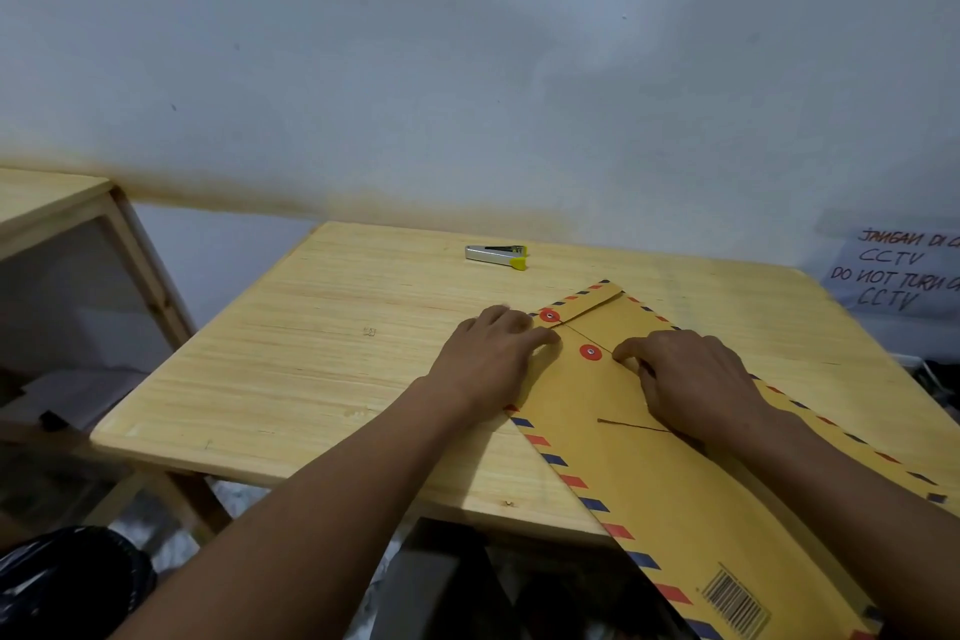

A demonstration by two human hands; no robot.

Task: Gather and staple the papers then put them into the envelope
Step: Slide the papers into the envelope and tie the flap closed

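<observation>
1. Head view, the envelope [675, 483]: a large brown envelope with a red-and-blue striped border lies flat on the wooden table [311, 353]; its long axis runs on a diagonal, from the flap end, which points away toward the wall and a little left, down to the near-right end, which hangs over the table's near edge; a barcode [735, 603] is printed near that overhanging end.
2. The flap [587, 304] is folded down shut at the far end; one red disc [549, 316] sits on the flap and a second red disc [590, 352] sits on the envelope's body just below it; a thin dark string [634, 426] lies loose across the body, nearer the person than the second disc.
3. The left hand [488, 359] rests palm-down on the envelope's left edge beside the flap; its fingers are curled and pressed against the paper, gripping nothing.
4. The right hand [691, 379] lies on the envelope to the right of the second disc; its fingertips are pinched together just beside that disc; whether they hold the string I cannot tell.
5. The stapler [497, 256], silver with a yellow tip, lies on the table beyond the envelope's flap end, well apart from it, near the wall; its long axis runs left to right, yellow end to the right.
6. No loose papers show outside the envelope.
</observation>
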